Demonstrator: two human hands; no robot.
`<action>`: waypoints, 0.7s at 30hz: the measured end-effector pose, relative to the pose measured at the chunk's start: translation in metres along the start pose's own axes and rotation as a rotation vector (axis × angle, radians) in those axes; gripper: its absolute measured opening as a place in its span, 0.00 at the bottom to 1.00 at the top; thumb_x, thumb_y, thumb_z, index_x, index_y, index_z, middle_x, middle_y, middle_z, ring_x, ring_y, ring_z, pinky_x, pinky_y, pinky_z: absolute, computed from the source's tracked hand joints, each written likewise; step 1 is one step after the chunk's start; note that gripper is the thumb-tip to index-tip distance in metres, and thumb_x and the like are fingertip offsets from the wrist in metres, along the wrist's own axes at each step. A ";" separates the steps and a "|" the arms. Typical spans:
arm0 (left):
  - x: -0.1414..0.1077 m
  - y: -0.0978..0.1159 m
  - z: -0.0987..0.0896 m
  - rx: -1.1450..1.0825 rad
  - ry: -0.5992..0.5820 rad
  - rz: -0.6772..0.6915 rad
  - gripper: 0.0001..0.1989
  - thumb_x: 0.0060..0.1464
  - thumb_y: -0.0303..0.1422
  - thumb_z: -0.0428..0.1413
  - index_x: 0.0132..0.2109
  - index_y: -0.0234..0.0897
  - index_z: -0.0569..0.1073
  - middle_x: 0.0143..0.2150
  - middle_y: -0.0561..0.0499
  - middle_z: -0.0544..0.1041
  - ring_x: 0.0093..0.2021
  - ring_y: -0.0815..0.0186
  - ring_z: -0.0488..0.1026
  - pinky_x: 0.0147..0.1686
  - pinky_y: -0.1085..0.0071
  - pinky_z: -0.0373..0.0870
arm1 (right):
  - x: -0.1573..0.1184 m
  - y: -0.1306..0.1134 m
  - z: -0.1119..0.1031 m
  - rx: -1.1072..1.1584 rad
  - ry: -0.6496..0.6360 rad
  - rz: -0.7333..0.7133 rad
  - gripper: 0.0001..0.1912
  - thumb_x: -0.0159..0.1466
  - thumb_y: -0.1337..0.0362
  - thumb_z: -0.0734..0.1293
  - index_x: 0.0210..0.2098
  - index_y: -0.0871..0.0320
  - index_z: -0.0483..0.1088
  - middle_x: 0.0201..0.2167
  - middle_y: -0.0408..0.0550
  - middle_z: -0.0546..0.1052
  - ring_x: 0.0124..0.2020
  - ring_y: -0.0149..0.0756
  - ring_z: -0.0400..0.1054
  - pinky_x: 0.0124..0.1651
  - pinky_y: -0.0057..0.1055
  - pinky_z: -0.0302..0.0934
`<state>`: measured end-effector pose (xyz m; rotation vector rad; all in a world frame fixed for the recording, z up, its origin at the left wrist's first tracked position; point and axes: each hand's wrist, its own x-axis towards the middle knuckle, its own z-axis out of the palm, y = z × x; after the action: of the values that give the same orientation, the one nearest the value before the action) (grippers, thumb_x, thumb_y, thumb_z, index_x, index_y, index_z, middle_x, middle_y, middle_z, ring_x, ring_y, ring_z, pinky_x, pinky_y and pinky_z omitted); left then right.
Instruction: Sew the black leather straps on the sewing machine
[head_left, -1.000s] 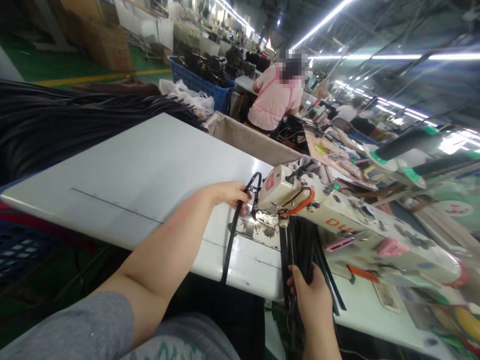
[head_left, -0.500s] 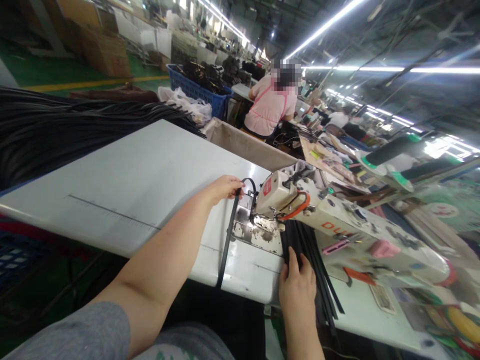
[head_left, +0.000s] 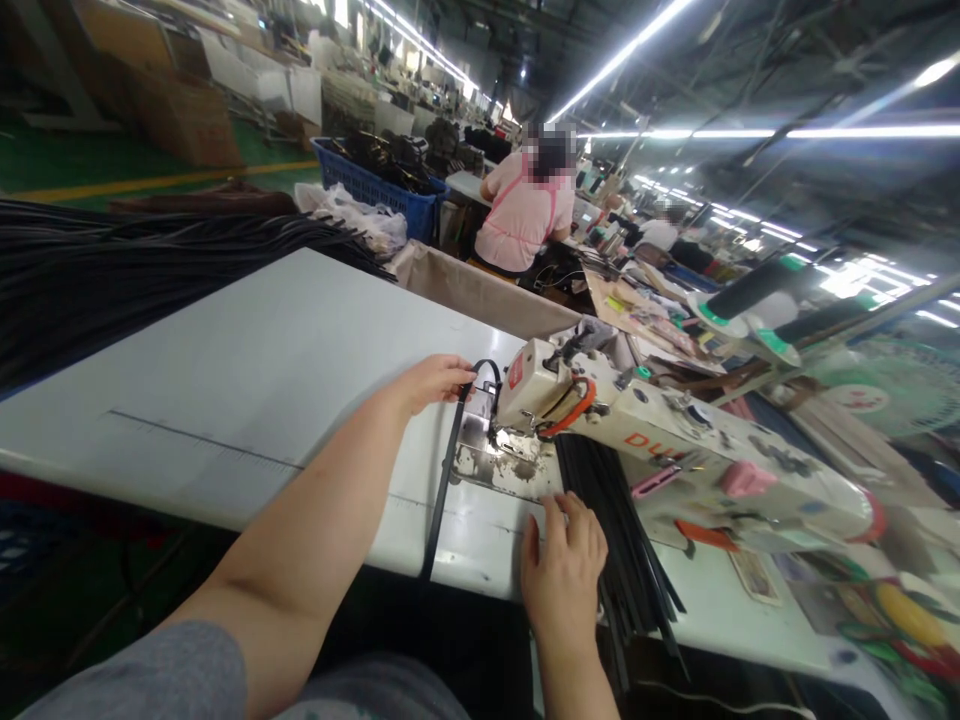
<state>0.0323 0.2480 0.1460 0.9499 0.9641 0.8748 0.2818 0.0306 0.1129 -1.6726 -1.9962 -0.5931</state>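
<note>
Pinching a black strip [head_left: 441, 490] looped beside the sewing machine [head_left: 600, 410], the left hand [head_left: 440, 380] reaches across the bench [head_left: 255, 340]; the right hand [head_left: 566, 548], fingers loosely spread, lies beside a strip bundle [head_left: 616, 530] crowding the machine.

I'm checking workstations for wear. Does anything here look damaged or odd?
Yes, the metal plate beside the sewing machine's head looks worn: dark, uneven patches break up its pale surface. The black strap looped at the left hand seems undamaged.
</note>
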 end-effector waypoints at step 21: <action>0.025 -0.033 0.019 0.200 0.028 0.410 0.21 0.45 0.42 0.70 0.45 0.35 0.81 0.36 0.49 0.83 0.39 0.60 0.80 0.45 0.64 0.76 | -0.012 -0.014 0.017 0.209 -0.033 0.047 0.14 0.70 0.72 0.60 0.53 0.61 0.69 0.49 0.61 0.75 0.54 0.53 0.67 0.60 0.59 0.66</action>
<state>0.0641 0.2552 0.1140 1.3393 0.9067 1.1501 0.2684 0.0293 0.0921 -1.6064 -1.9614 -0.3301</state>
